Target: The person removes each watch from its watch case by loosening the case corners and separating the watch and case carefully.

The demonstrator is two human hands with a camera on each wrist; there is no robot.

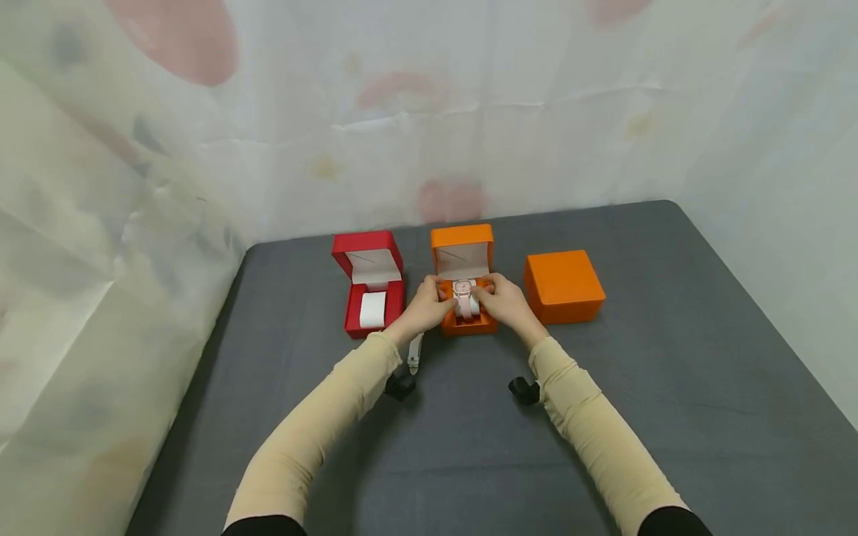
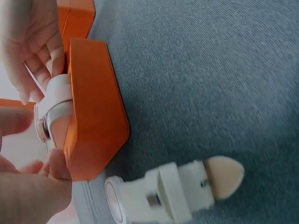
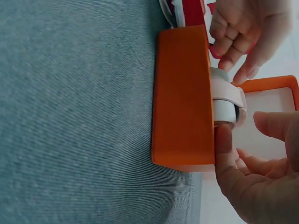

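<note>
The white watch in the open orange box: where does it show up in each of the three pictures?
Head view: the white watch sits centre, between both hands, in the open orange box.
Left wrist view: the watch is at the left edge, atop the box.
Right wrist view: it is right of centre, against the box.
Shared landmark: the open orange box.

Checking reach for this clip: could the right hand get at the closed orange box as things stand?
Probably yes. The closed orange box sits just beside the right hand on bare mat, nothing between them; the hand is busy at the watch, though.
</note>
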